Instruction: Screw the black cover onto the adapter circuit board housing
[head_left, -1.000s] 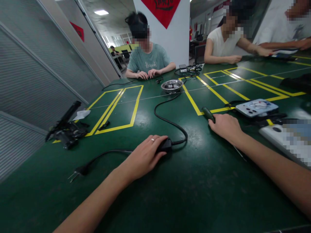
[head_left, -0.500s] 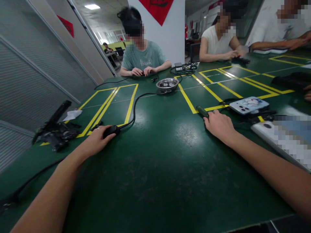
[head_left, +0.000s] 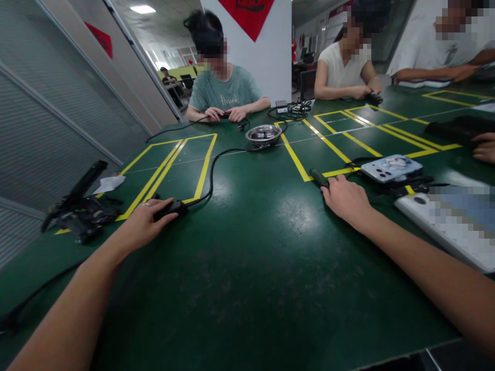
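Note:
My left hand lies on the green table at the left, fingers curled over a small black block on a black cable. The cable runs from the block up toward a metal bowl. A ring shows on one finger. My right hand rests palm down right of centre, its fingers loosely curled and touching the end of a dark green screwdriver handle that lies on a yellow line.
A black device and white paper lie at the left edge. A phone and a white device lie at the right. Three people sit across the table with their hands on small parts. Another person's hand shows at far right.
My left hand has dragged the black block and its cable from the table's middle to the left, beside the yellow lines. My right hand has stayed at the screwdriver handle.

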Demonstrator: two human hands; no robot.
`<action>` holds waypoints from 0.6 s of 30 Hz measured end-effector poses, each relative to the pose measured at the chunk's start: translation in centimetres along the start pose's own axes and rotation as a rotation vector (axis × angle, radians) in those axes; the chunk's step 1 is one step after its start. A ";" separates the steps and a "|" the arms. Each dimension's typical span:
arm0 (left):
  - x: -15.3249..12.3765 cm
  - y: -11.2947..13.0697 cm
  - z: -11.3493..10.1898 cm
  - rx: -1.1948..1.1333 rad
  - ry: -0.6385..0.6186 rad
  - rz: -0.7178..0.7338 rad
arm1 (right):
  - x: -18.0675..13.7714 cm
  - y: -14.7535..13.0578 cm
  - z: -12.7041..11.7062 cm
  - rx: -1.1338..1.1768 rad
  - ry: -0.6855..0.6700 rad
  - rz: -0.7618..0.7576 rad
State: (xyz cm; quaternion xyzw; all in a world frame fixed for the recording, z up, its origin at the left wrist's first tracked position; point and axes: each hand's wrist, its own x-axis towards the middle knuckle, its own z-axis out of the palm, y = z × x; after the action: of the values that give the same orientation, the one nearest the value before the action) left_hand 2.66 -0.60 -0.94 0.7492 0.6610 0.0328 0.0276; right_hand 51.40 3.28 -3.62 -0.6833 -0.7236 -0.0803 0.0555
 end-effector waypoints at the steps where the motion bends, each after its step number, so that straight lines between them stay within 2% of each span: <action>1: 0.0 0.1 -0.2 0.006 0.000 -0.003 | -0.1 0.0 -0.2 0.008 0.019 0.005; 4: -0.1 1.7 -1.2 0.037 0.050 -0.006 | -0.5 -0.5 -1.2 0.094 0.159 -0.009; 6: -0.4 4.2 -1.6 0.021 0.128 0.030 | -1.2 -1.5 -2.0 0.260 0.242 -0.096; 7: -0.6 5.8 -1.7 -0.008 0.195 0.056 | -1.7 -2.2 -2.4 0.390 0.240 -0.162; 9: -1.1 9.4 -1.4 -0.092 0.219 0.144 | -2.9 -4.0 -2.9 0.730 0.108 -0.292; 11: -1.9 13.1 -0.6 -0.159 0.202 0.234 | -4.4 -6.0 -3.0 1.075 -0.151 -0.350; 13: -2.6 16.0 0.3 -0.191 0.158 0.336 | -5.6 -7.7 -2.7 1.313 -0.362 -0.378; 15: -3.3 18.0 1.2 -0.211 0.111 0.399 | -6.3 -8.8 -2.3 1.457 -0.450 -0.401; 18: -3.8 19.4 2.2 -0.233 0.096 0.416 | -6.5 -9.2 -1.5 1.595 -0.491 -0.348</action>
State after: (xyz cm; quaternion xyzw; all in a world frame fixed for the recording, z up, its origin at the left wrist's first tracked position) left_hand 21.52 -6.82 -1.49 0.8587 0.4845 0.1492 0.0751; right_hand 42.61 -3.84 -3.76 -0.3168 -0.6499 0.5964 0.3486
